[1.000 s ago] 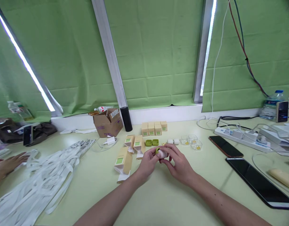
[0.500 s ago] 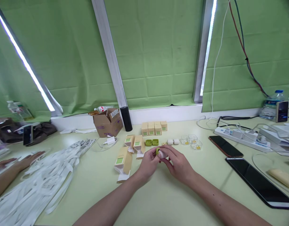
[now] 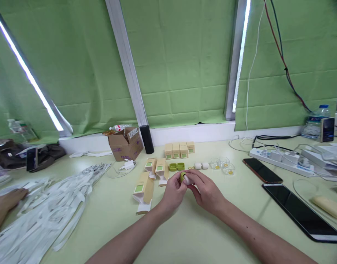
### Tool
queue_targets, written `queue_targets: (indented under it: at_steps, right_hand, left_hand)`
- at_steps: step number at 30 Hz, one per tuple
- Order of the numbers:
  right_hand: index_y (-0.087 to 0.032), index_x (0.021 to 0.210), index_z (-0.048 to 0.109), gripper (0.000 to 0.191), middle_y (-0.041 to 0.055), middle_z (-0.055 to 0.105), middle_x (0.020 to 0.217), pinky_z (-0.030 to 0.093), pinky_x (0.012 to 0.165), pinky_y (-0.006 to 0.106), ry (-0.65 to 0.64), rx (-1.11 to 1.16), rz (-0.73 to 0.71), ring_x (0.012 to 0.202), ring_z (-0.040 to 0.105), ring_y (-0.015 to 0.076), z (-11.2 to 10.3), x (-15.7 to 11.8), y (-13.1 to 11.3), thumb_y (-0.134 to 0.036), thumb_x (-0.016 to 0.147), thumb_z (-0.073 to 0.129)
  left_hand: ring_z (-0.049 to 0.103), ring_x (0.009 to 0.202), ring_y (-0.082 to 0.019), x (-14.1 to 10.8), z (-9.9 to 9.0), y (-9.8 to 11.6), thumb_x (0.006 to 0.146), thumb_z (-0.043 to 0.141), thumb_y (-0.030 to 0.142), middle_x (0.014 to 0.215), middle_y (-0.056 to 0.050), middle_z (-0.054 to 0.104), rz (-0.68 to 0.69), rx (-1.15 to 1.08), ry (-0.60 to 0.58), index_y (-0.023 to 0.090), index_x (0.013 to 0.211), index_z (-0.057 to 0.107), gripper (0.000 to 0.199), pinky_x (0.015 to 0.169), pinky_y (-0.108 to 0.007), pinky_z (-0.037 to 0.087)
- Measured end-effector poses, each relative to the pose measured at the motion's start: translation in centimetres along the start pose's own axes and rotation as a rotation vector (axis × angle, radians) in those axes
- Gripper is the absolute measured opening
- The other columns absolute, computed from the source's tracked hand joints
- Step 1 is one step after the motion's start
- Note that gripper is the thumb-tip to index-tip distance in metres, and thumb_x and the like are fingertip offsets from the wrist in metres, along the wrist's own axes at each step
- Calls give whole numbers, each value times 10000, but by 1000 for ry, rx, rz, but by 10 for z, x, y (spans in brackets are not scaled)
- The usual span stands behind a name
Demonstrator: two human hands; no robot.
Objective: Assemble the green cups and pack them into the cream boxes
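Where the left hand [image 3: 174, 191] and right hand [image 3: 208, 190] meet over the tabletop [image 3: 190, 234], they clamp a small olive-green piece [image 3: 181, 177] against a smooth, rounded white piece [image 3: 188, 180]. Green shows toward the left, white toward the right; the hands cover much of both, hiding their full shapes.

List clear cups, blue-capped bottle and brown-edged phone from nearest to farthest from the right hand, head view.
From the right hand:
1. Clear cups: just beyond it, slightly right.
2. Brown-edged phone: farther to the right.
3. Blue-capped bottle: far right, at the back.
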State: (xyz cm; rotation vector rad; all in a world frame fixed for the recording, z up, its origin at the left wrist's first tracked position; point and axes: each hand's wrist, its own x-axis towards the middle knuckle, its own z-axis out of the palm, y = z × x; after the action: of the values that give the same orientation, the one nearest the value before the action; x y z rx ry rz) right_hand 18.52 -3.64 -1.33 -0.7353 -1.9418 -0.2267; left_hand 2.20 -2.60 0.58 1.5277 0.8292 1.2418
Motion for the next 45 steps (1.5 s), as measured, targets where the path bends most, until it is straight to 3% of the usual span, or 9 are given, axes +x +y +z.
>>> queue_targets:
  at_steps: [6,11,18,28,45]
  right_hand:
    - [-207,1430,532,467,175,695,1301,665,940,457,14,-11,-15,1193,705,290,-2,-1,1,-64,986,522]
    - [-224,1473,509,560,161,668,1344,654,977,459,-40,28,44,1224,691,281,-2,-6,3,-22,952,471]
    - [-232,1518,456,632,166,639,1364,624,1032,517,-66,67,109,1267,652,311,7,-9,1,-25,924,516]
    - [-214,1425,520,454,165,651,1287,641,978,503,-51,39,142,1196,669,309,6,-8,3,-110,983,528]
    - [-205,1398,527,414,161,659,1261,650,948,480,-51,0,124,1167,675,300,7,-6,4,-113,994,526]
  left_hand:
    - [654,1049,-252,-2,-3,-1,903,714,484,1162,-113,716,1,-83,-90,179,1197,688,424,893,-360,537]
    - [584,1270,-298,-5,0,-5,822,840,496,1325,-138,649,-25,-213,-213,219,1313,617,606,1057,-398,475]
    - [620,1036,-236,-1,2,-12,833,806,563,1129,-111,670,-76,-163,-99,169,1177,635,550,886,-343,512]
    - [470,719,-117,0,-1,-7,843,792,567,857,-6,578,-73,-144,-104,148,1061,639,496,671,-261,398]
    - [452,744,-124,0,-2,-13,838,790,579,870,-4,547,-93,-220,-122,163,1026,616,488,669,-258,378]
